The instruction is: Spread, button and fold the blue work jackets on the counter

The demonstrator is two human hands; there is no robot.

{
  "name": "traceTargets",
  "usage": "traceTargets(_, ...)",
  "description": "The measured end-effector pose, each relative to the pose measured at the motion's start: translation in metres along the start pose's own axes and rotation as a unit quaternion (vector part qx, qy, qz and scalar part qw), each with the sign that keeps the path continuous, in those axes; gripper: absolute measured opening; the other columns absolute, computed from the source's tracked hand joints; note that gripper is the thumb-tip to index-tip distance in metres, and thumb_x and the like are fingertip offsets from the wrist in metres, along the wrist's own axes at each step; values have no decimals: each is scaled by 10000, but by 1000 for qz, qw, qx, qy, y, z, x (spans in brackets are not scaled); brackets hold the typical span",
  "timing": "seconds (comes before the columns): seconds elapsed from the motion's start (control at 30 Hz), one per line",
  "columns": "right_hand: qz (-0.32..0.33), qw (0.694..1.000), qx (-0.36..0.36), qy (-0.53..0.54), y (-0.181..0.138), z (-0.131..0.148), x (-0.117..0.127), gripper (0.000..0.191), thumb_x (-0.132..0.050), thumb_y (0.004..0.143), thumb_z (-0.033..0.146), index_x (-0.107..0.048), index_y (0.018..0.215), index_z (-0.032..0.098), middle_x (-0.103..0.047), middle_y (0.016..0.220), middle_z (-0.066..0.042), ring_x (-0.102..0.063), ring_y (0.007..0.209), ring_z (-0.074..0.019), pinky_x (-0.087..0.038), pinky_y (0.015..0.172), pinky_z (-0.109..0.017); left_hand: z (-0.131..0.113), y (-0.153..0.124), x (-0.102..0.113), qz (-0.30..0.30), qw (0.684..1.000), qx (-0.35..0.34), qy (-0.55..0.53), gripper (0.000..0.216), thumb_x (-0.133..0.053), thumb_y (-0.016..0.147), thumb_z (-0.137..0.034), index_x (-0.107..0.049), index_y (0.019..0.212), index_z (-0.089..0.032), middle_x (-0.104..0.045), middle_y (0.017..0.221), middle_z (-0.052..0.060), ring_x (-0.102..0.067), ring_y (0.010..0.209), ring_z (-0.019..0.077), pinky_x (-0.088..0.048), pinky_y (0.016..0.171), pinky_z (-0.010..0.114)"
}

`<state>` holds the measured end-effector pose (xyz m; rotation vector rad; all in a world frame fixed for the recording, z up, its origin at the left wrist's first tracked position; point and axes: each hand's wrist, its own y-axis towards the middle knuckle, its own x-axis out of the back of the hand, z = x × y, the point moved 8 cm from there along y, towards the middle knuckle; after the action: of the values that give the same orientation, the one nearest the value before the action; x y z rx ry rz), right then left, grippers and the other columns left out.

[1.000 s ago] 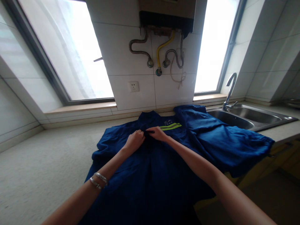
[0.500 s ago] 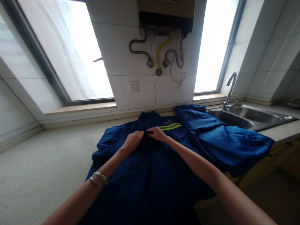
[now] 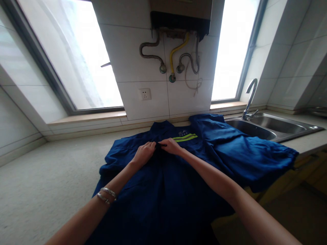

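Observation:
A dark blue work jacket [image 3: 184,183] lies spread over the counter, its collar toward the wall and one sleeve stretched out to the right. A yellow-green and grey reflective strip [image 3: 185,137] crosses its chest below a small white print. My left hand [image 3: 144,152] is closed, pinching the jacket's front edge below the collar. Close beside it, my right hand [image 3: 170,146] pinches the same front opening between thumb and fingers. The fingertips almost meet, and the small part between them is too dark to make out. Two silver bangles circle my left wrist.
A steel double sink [image 3: 278,127] with a tall faucet [image 3: 251,97] sits at the right, partly behind the sleeve. Pale countertop [image 3: 51,183] extends to the left. A water heater [image 3: 180,20] with hoses hangs on the tiled wall, above a power socket [image 3: 145,94].
Both hands stay at the same spot on the jacket front, with only a slight shift of the right fingers. The jacket lies as before.

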<state>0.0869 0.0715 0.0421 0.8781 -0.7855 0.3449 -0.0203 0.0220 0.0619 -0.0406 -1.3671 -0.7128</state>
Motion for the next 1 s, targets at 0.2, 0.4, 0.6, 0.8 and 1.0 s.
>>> traceTargets(0.2,9,997,39,-59,-1,11,2,220,-626,859,288,-713,1042,202,-718,1014,-31,-652,929,-169,-408,729,-208,-3,2,-1,-21,999,-25,-16,252,-404,937,-121,-546,1144,-145,-591,1154,113,-558,1077,209,-484,832,298)
traceTargets(0.4,78,980,73,-166,-3,23,-6,152,-605,868,307,-699,895,191,-705,904,-36,-641,848,-167,-374,652,-219,-10,2,4,-9,997,-73,-16,128,-499,856,-112,-617,899,-136,-622,945,98,-577,930,223,-472,845,336)
traceTargets(0.6,131,959,100,-229,-7,34,-17,197,-579,888,342,-694,908,182,-705,902,-65,-647,835,-193,-380,624,-237,-15,-1,-1,22,991,-127,-29,99,-543,808,-115,-639,805,-135,-633,861,97,-574,883,225,-473,841,352)
traceTargets(0.8,132,960,96,-229,-8,33,-20,214,-568,904,347,-694,954,182,-716,911,-83,-658,844,-207,-395,649,-245,-15,-4,-6,12,989,-144,-29,130,-504,831,-88,-624,809,-131,-620,872,111,-553,886,226,-474,846,360)
traceTargets(1.0,119,963,102,-221,-8,33,-21,217,-556,906,329,-692,939,164,-718,877,-92,-656,789,-208,-385,621,-249,-15,-5,-8,6,988,-150,-23,144,-487,845,-75,-611,805,-137,-608,861,107,-545,885,223,-470,847,355)
